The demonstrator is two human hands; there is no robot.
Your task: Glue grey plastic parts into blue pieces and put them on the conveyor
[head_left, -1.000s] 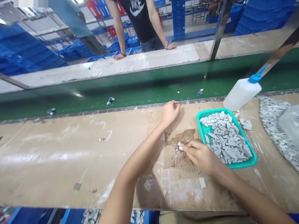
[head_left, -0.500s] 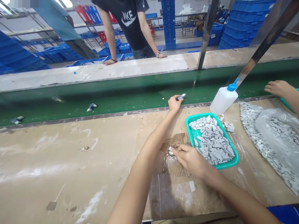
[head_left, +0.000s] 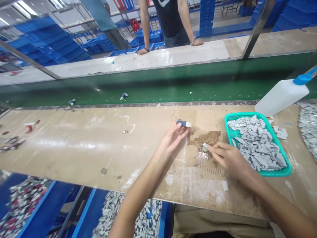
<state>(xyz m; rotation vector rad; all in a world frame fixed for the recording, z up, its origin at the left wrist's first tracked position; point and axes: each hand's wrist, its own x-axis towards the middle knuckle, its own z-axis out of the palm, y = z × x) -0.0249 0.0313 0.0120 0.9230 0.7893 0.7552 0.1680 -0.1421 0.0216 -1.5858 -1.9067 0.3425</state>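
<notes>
My left hand (head_left: 173, 137) holds a small dark blue and white piece (head_left: 182, 123) at its fingertips, above the brown work surface. My right hand (head_left: 226, 157) pinches a small pale piece (head_left: 204, 145) over a wet, sticky-looking patch (head_left: 209, 137) on the cardboard. A round greenish spot lies just below that piece. Beside my right hand is a green basket (head_left: 288, 170) full of grey pieces (head_left: 262, 145).
A white bottle with a blue nozzle (head_left: 282, 97) leans behind the basket. A green belt (head_left: 158, 89) carries two blue and white pieces. Blue bins (head_left: 89, 205) stand below the left edge. Two people stand beyond the belt.
My left hand has drawn back from the belt's edge with the blue and white piece. My right hand still pinches its pale piece at the patch. The view has turned left and down.
</notes>
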